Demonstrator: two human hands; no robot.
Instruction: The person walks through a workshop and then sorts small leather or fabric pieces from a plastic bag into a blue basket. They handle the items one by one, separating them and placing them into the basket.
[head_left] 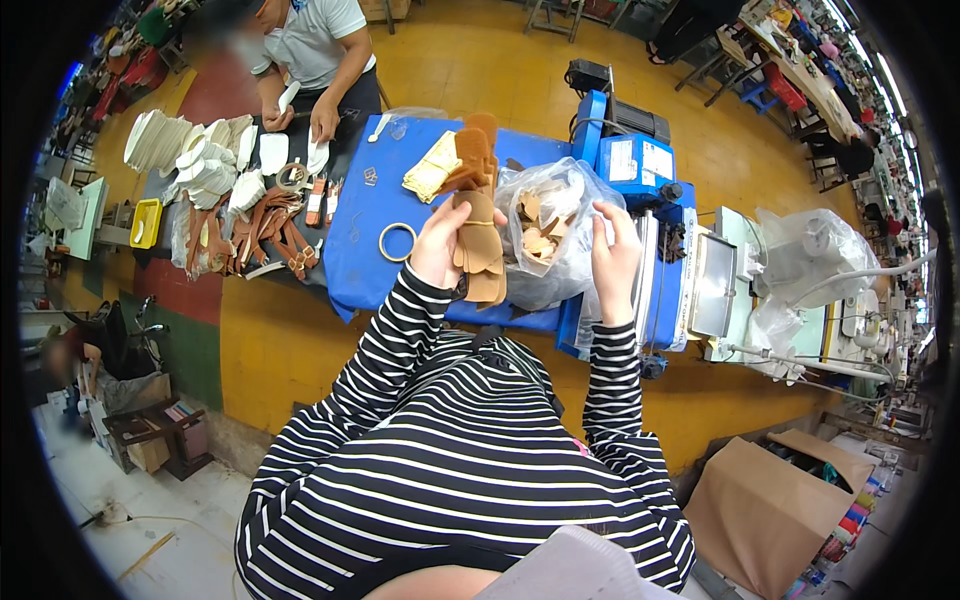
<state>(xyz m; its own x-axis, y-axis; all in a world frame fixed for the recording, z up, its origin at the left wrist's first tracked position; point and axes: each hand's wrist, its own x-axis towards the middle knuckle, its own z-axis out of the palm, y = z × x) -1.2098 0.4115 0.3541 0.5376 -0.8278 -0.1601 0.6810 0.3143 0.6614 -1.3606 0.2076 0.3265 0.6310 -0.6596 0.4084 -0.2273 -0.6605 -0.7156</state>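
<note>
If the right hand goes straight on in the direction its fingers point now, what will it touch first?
The right hand already grips the edge of the clear plastic bag of tan leather pieces. Its fingers point up and slightly left, so it would likely press further into that bag first, then perhaps reach the blue machine behind; depth is unclear.

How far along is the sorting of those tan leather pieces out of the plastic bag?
Done: a tan stack lies on the blue table. In hand: the left hand grips a bundle of tan pieces; the right hand holds the plastic bag. Left: pieces remain in the bag.
</note>
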